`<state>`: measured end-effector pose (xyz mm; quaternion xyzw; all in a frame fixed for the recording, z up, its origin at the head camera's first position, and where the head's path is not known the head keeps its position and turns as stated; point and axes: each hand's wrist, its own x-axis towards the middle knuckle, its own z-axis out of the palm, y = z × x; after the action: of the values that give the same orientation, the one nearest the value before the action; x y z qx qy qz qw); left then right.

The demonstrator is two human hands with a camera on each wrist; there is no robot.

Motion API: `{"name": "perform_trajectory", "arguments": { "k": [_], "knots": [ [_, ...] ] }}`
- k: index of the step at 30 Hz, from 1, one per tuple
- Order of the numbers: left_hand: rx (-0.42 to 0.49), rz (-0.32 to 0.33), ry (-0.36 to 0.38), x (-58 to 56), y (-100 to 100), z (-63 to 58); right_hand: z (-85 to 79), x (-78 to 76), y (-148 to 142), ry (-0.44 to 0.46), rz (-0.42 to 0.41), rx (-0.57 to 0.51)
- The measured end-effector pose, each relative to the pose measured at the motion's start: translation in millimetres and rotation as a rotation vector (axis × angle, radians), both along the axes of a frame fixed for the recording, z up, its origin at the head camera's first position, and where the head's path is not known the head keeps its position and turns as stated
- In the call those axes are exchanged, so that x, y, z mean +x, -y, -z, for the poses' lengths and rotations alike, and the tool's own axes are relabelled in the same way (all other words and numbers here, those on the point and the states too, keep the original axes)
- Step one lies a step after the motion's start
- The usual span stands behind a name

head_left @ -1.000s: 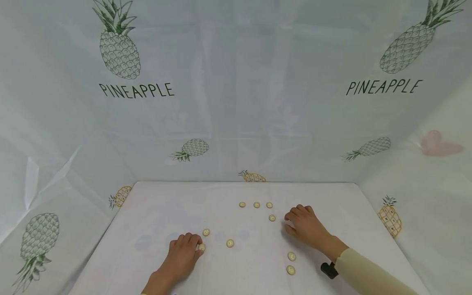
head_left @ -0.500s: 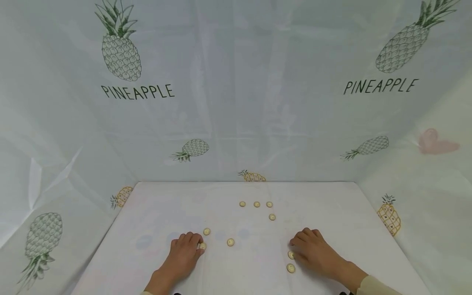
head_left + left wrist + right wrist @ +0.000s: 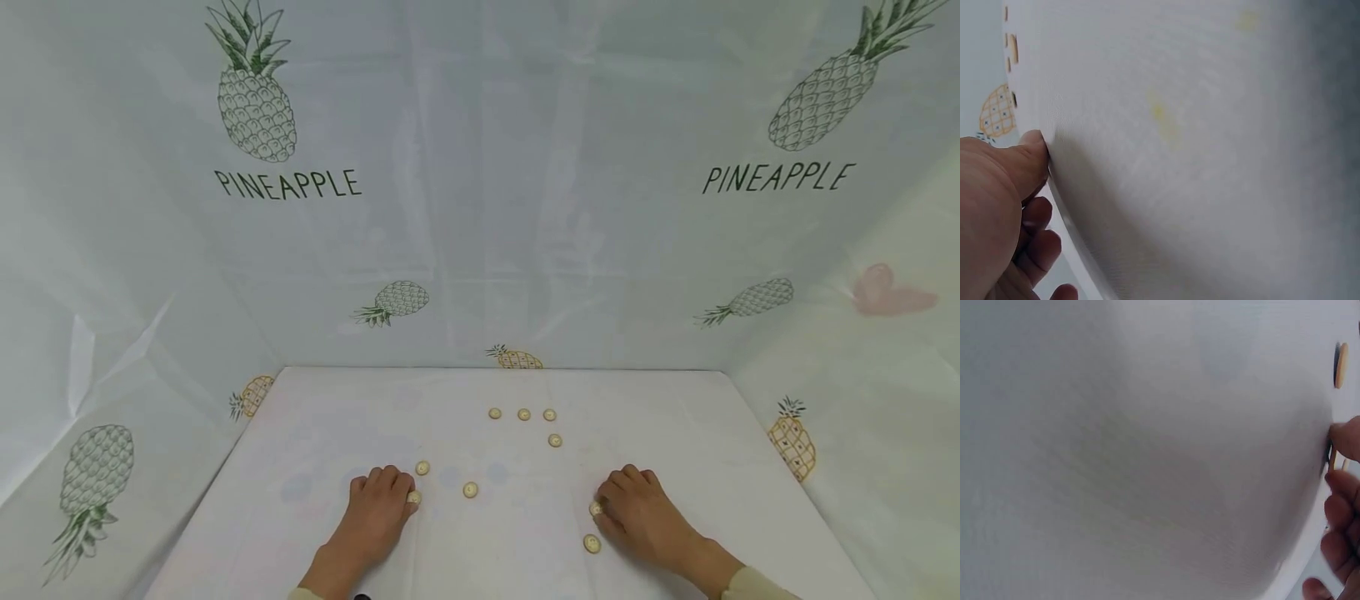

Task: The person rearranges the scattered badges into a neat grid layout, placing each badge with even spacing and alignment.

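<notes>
In the head view my left hand (image 3: 378, 510) rests on the white table at the left. Its thumb and forefinger pinch the edge of a small round pale wooden disc (image 3: 414, 497). In the left wrist view my hand (image 3: 997, 206) hides that disc. On the right, my right hand (image 3: 641, 515) pinches another wooden disc (image 3: 596, 507) between thumb and forefinger, low on the table. The right wrist view shows this disc (image 3: 1333, 459) edge-on between the fingertips. Close below the right hand lies a loose disc (image 3: 592, 544), and just beyond the left hand lies another disc (image 3: 423, 468).
Towards the back, several like discs (image 3: 524, 414) lie in a short row, with a single disc (image 3: 555, 440) below the row's right end. One disc (image 3: 470, 490) lies between the hands. White pineapple-printed sheeting (image 3: 480, 208) encloses the table's back and sides.
My right hand has come nearer from beside the back discs and now pinches the upper of the two right-hand discs, which has shifted slightly. My left hand has stayed on its disc.
</notes>
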<state>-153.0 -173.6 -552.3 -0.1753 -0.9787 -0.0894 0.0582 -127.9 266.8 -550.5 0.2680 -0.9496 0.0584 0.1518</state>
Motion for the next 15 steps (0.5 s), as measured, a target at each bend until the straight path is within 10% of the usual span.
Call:
{"name": "perform_trajectory", "arguments": {
  "k": [6, 15],
  "knots": [
    [-0.001, 0.012, 0.006, 2.5, -2.5, -1.5, 4.9, 2.1, -2.4, 0.016, 0.121, -0.020],
    [0.000, 0.005, -0.010, 0.1, 0.0, 0.6, 5.7, -3.5, -3.1, -0.054, 0.067, 0.013]
  ]
}}
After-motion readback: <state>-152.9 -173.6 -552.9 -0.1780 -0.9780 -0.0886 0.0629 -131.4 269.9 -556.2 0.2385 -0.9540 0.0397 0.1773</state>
